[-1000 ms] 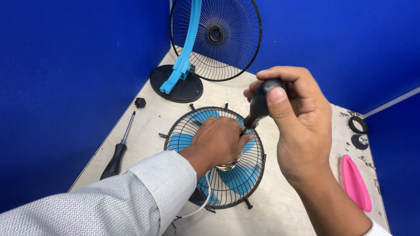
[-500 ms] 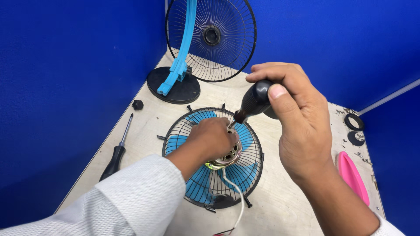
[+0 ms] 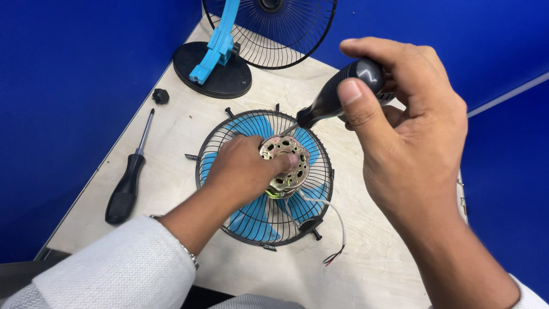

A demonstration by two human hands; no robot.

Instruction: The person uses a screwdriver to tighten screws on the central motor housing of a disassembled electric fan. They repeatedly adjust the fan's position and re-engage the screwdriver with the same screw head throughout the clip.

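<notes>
My left hand (image 3: 243, 171) grips a brass-coloured fan motor (image 3: 284, 166) that sits on top of a black wire fan guard (image 3: 320, 150) with blue blades (image 3: 256, 218) under it. My right hand (image 3: 409, 123) is closed around the black handle of a screwdriver (image 3: 337, 94), held at a slant. Its tip touches the top edge of the motor. A white cable (image 3: 334, 214) with bare red and black ends runs from the motor onto the table.
A second black screwdriver (image 3: 130, 174) lies at the table's left edge. Behind it sits a small black knob (image 3: 160, 95). A fan stand with a round black base (image 3: 213, 71), blue neck and wire guard (image 3: 274, 28) stands at the back. Blue walls surround the beige table (image 3: 171, 166).
The view has moved closer. My left hand slid to the motor's left side, uncovering it, and the cable now lies out on the table. The screwdriver tip stays at the motor.
</notes>
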